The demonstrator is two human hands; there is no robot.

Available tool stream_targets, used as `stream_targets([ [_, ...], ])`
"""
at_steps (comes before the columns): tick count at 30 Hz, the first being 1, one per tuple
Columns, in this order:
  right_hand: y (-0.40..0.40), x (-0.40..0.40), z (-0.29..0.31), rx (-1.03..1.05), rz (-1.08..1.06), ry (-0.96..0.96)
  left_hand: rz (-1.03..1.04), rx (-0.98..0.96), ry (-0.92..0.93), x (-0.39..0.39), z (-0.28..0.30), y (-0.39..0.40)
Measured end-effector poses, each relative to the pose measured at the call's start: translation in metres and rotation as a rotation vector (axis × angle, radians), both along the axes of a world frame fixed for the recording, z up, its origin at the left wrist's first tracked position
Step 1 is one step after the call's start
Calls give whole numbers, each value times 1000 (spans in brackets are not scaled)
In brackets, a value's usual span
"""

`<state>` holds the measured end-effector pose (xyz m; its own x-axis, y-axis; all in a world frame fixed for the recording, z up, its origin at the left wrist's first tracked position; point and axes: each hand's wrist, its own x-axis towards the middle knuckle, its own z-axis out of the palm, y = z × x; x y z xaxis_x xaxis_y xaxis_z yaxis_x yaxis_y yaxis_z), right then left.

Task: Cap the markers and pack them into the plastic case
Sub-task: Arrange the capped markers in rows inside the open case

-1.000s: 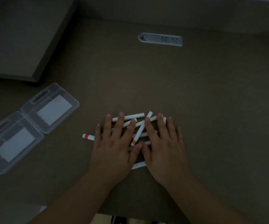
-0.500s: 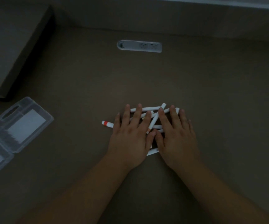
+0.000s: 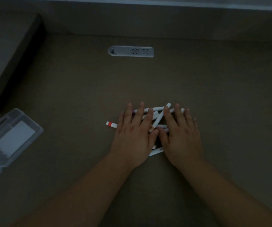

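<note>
Both hands, left hand (image 3: 134, 135) and right hand (image 3: 180, 136), stay flat with straight fingers on the jumbled markers (image 3: 160, 119) mid-surface, unmoved this past second. No marker is gripped yet; the plastic case (image 3: 9, 138) lies open at the surface's left edge.

an office-like desk (image 3: 213, 89) with a built-in power socket strip (image 3: 130, 51).

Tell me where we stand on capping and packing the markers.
Done: only the plastic case lying open at the table's left edge; no markers show in it. In hand: the left hand and right hand rest flat on the jumbled markers, gripping none. One red-banded marker pokes out left. Left: capping, too dim to judge, and all the packing.
</note>
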<state>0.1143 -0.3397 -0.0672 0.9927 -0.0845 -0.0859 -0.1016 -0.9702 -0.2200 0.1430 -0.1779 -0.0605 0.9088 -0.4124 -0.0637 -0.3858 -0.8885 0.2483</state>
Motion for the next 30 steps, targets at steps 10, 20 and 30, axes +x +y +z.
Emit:
stream_targets([
  [10,19,0,-4,-1,1,12,126,61,-19,5,14,67],
  [20,54,-1,7,-31,21,17,246,179,-7,-15,14,153],
  [30,151,1,31,-8,209,-41,374,141,5,-43,23,209],
])
